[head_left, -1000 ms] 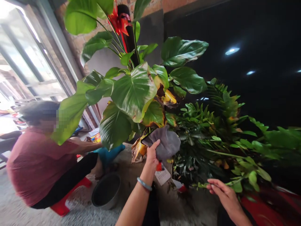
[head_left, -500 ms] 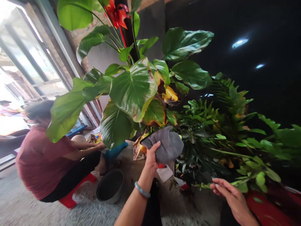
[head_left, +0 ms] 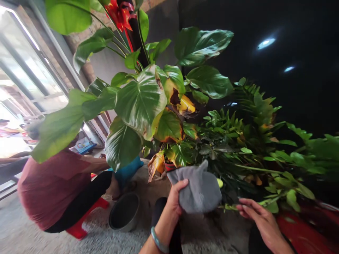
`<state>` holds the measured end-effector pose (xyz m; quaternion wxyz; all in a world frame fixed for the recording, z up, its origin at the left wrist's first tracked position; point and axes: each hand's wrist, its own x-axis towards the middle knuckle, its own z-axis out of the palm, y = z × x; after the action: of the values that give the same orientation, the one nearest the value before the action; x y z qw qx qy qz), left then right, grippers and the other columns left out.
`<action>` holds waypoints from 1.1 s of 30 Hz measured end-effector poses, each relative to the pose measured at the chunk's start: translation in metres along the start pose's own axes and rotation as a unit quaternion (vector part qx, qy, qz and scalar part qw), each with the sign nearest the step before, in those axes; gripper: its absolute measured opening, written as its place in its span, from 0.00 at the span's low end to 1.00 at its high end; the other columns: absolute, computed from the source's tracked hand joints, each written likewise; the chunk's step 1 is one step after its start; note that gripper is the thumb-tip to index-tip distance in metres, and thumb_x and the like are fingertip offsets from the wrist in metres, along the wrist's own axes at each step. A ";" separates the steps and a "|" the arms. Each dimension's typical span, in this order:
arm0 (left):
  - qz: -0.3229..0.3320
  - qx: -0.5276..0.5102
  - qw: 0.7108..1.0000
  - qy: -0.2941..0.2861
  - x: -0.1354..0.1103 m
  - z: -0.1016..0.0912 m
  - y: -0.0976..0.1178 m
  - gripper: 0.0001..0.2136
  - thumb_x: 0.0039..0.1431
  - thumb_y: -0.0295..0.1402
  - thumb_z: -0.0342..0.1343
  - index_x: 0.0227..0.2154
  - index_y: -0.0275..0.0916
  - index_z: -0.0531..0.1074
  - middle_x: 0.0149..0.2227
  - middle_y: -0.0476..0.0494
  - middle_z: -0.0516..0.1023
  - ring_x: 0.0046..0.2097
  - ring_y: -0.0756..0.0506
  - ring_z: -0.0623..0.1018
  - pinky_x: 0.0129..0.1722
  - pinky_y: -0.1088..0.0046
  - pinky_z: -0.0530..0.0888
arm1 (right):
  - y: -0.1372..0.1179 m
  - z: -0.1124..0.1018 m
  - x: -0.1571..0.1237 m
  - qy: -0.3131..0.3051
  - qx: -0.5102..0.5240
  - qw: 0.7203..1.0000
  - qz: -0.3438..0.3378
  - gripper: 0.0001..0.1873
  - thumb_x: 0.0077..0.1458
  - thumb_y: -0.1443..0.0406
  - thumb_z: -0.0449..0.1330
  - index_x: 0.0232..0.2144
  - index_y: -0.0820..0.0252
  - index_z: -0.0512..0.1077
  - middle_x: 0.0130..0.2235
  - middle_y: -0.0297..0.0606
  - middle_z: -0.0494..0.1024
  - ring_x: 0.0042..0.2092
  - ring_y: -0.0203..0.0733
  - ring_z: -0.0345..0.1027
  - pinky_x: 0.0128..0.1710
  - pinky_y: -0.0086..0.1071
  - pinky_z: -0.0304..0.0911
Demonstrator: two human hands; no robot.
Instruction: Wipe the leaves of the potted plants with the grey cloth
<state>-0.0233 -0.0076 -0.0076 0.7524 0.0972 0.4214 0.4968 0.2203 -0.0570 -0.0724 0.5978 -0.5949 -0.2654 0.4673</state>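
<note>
In my left hand (head_left: 177, 197) is a grey fabric mitt (head_left: 200, 192), gripped by its near left side with my thumb on top. The mitt has a dark edge and a thumb-like flap sticking up; a yellow-green bit shows at its right side. My right hand (head_left: 258, 218) is apart from it, lower right, with thumb and forefinger pinched together. A tiny pale tip shows at those fingertips, too small to name. Just behind the fingers lie green stems and leaves (head_left: 272, 204). A grey-green bangle (head_left: 158, 240) is on my left wrist.
A large-leaved potted plant (head_left: 141, 102) with browned leaves rises ahead. Bushy plants (head_left: 225, 130) stand to the right by a dark wall. On the left, a person (head_left: 53, 187) sits on a red stool (head_left: 90, 215), near a dark bucket (head_left: 124, 213). Something red (head_left: 302, 236) is lower right.
My left hand has brought the mitt down and to the right, nearer to my right hand. The printed white paper is now out of sight. My right hand keeps its pinch; the view has shifted slightly.
</note>
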 end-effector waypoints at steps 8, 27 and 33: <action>0.082 0.042 0.994 0.057 0.020 0.037 -0.021 0.18 0.35 0.25 0.66 0.35 0.36 0.73 0.28 0.44 0.81 0.34 0.41 0.80 0.43 0.62 0.75 | 0.006 0.004 0.004 -0.001 0.011 1.000 -0.014 0.16 0.26 0.58 0.68 0.24 0.55 0.79 0.22 0.38 0.81 0.23 0.46 0.72 0.25 0.36 0.68; 0.054 0.097 0.994 -0.017 0.019 0.054 -0.026 0.21 0.30 0.27 0.69 0.34 0.35 0.75 0.32 0.40 0.82 0.40 0.35 0.81 0.47 0.56 0.75 | -0.002 0.004 0.001 -0.023 -0.013 0.999 -0.037 0.11 0.26 0.57 0.66 0.17 0.55 0.78 0.19 0.37 0.79 0.21 0.44 0.68 0.23 0.36 0.63; -0.008 0.108 0.985 -0.134 0.001 0.059 -0.013 0.21 0.23 0.28 0.70 0.29 0.34 0.75 0.34 0.38 0.83 0.42 0.33 0.80 0.50 0.57 0.74 | -0.006 0.001 0.000 -0.035 -0.017 0.998 -0.049 0.09 0.27 0.58 0.64 0.15 0.56 0.76 0.17 0.36 0.76 0.21 0.44 0.68 0.24 0.37 0.63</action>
<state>0.0289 0.0028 0.0216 0.7912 0.2403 0.3684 0.4248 0.2213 -0.0556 -0.0662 0.6001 -0.5748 -0.3226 0.4531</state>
